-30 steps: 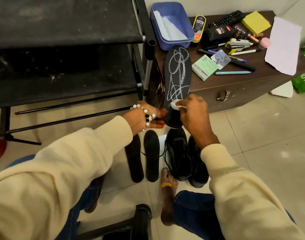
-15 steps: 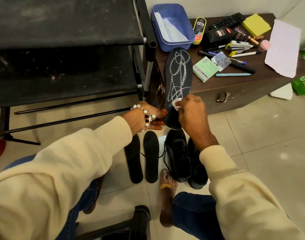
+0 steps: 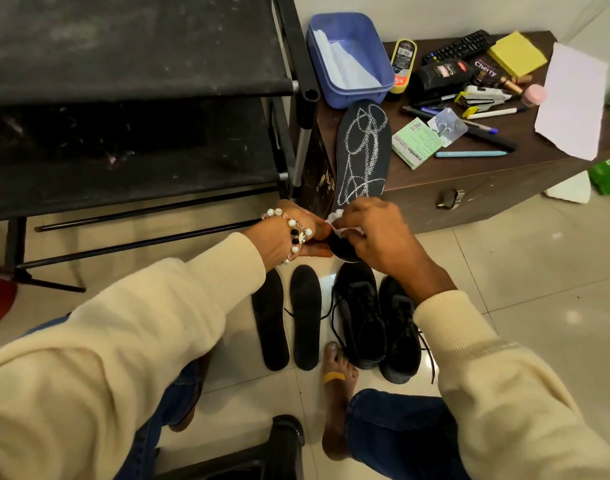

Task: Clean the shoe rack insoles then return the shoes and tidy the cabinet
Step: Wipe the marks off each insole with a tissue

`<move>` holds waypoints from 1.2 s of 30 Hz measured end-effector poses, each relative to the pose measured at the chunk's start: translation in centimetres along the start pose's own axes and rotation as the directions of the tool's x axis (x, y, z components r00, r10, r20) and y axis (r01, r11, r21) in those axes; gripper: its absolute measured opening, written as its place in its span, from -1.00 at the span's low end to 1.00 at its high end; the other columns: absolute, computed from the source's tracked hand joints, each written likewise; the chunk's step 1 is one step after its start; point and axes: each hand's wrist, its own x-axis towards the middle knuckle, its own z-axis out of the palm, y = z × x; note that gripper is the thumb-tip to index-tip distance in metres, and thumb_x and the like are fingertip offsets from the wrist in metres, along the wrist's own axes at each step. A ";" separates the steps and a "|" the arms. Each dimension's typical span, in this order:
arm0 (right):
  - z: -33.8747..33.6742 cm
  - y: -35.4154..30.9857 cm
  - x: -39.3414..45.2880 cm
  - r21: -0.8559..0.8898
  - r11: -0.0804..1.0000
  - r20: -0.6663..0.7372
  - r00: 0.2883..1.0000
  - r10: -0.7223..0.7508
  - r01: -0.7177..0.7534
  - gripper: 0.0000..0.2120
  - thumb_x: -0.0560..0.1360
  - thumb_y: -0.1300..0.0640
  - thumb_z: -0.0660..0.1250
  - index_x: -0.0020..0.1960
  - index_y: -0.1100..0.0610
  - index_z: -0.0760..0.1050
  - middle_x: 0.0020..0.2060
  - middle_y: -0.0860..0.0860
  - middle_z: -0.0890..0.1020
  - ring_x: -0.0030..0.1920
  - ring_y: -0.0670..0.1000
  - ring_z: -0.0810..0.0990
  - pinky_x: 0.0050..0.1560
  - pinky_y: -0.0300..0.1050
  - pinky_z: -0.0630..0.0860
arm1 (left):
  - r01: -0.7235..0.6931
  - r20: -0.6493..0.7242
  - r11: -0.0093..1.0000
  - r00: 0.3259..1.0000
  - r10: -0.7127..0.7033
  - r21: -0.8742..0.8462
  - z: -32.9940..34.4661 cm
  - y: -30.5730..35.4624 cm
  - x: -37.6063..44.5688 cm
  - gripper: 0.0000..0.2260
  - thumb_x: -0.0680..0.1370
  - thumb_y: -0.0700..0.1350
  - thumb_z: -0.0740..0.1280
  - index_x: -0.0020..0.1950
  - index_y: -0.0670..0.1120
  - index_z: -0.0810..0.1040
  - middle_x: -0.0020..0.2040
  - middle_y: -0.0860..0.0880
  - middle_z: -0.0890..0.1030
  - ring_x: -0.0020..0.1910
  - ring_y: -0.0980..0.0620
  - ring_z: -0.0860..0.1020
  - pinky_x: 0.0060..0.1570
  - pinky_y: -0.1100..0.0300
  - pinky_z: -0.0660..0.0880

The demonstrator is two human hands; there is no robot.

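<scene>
A black insole [image 3: 364, 150] scrawled with white chalk lines leans from my hands up onto the brown cabinet [image 3: 497, 188]. My left hand [image 3: 293, 239] grips its heel end from the left. My right hand [image 3: 376, 237] pinches a small white wipe [image 3: 336, 221] and presses it on the insole near the heel. Two plain black insoles [image 3: 288, 317] lie side by side on the tiled floor. A pair of black lace-up shoes [image 3: 376, 320] stands to their right. The black shoe rack [image 3: 130, 98] stands at the left with bare, dusty shelves.
The cabinet top holds a blue tub [image 3: 348, 57] with white wipes, shoe polish bottles [image 3: 438, 76], a remote, pens, a green box [image 3: 416, 143], yellow sticky notes [image 3: 516, 53] and a white paper [image 3: 570, 102]. My bare foot [image 3: 338, 386] rests by the shoes. A black stool edge [image 3: 262, 452] sits below.
My right hand has slid the wipe slightly down and left along the insole's heel area. The left hand keeps its hold. The view has shifted a little.
</scene>
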 end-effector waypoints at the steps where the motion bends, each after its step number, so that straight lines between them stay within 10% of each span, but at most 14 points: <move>1: -0.2 0.0 0.0 0.000 0.999 0.026 0.999 -0.044 0.044 -0.73 0.53 0.22 0.29 0.20 0.12 0.59 0.12 0.10 0.56 0.17 0.10 0.50 0.15 -0.16 0.35 | 0.000 -0.006 1.000 1.000 0.000 0.011 0.0 0.0 0.0 -0.91 0.49 -0.43 0.33 -0.04 -0.35 0.59 -0.25 -0.22 0.64 -0.41 -0.10 0.67 -0.36 0.04 0.64; 8: 0.3 0.9 1.4 -0.062 0.985 -0.108 0.982 0.152 -0.159 -0.68 0.55 0.24 0.21 0.28 0.11 0.53 0.18 0.10 0.52 0.21 0.13 0.43 0.13 -0.06 0.38 | 0.018 0.014 0.997 1.000 -0.017 -0.078 -0.3 0.0 0.2 -0.91 0.48 -0.46 0.32 -0.15 -0.33 0.58 -0.26 -0.24 0.63 -0.43 -0.11 0.66 -0.47 0.03 0.60; 13: 0.5 -0.2 0.6 -0.045 0.998 0.002 0.999 -0.053 0.053 -0.72 0.56 0.19 0.23 0.23 0.12 0.57 0.15 0.09 0.53 0.19 0.10 0.45 0.11 -0.16 0.35 | -0.006 0.078 1.000 0.997 0.008 -0.030 -0.5 -0.5 0.4 -0.89 0.51 -0.41 0.29 -0.15 -0.23 0.51 -0.24 -0.18 0.61 -0.20 -0.04 0.65 -0.38 0.15 0.61; 21: 0.7 1.8 1.2 0.012 0.950 -0.247 0.920 0.305 -0.312 -0.72 0.50 0.32 0.25 0.17 0.21 0.59 0.09 0.20 0.54 0.13 0.17 0.46 0.01 -0.19 0.30 | 0.044 0.102 0.997 0.994 -0.037 -0.069 -0.7 0.0 0.1 -0.95 0.50 -0.43 0.32 -0.15 -0.35 0.56 -0.36 -0.20 0.67 -0.38 -0.11 0.67 -0.44 0.04 0.61; 30: 0.8 1.1 1.5 -0.017 0.992 -0.163 0.979 0.119 -0.123 -0.73 0.53 0.26 0.27 0.20 0.17 0.58 0.11 0.13 0.56 0.16 0.15 0.46 0.09 -0.09 0.34 | -0.047 -0.030 0.994 0.998 0.050 0.095 0.5 1.3 -0.6 -0.91 0.52 -0.26 0.39 -0.01 -0.26 0.58 -0.24 -0.19 0.65 -0.42 -0.07 0.66 -0.51 0.11 0.58; 36: 0.4 2.6 1.3 0.010 0.936 -0.266 0.901 0.342 -0.352 -0.74 0.51 0.31 0.26 0.15 0.20 0.59 0.07 0.18 0.54 0.10 0.17 0.47 -0.06 -0.23 0.26 | -0.029 -0.021 0.998 0.999 0.030 0.047 1.2 1.5 -0.3 -0.94 0.50 -0.31 0.41 -0.09 -0.29 0.56 -0.44 -0.11 0.64 -0.51 0.00 0.63 -0.58 0.21 0.51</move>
